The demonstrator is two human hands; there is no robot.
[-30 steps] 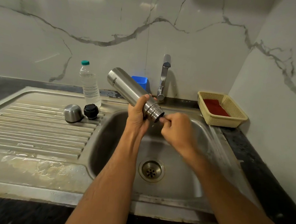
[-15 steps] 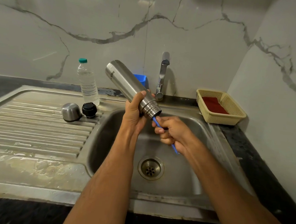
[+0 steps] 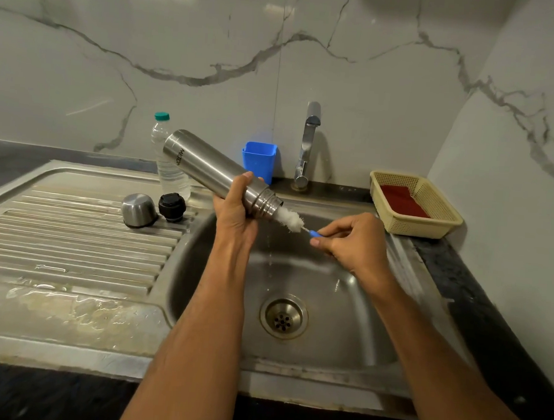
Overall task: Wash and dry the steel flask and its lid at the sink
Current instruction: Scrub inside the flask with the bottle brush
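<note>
steel flask (image 3: 213, 170) above sink basin (image 3: 345, 298), long axis tilted, mouth down-right, base up-left | left hand (image 3: 236, 212) wraps its neck | right hand (image 3: 348, 243) pinches blue-handled brush (image 3: 292, 222), white bristles at mouth | steel lid (image 3: 138, 210), black stopper (image 3: 172, 206) on drainboard

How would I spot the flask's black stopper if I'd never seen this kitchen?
Find the ribbed steel draining board left of the sink basin. At its far right edge, the black stopper stands between a steel cap and a clear water bottle: small, dark, the only black piece there.
</note>
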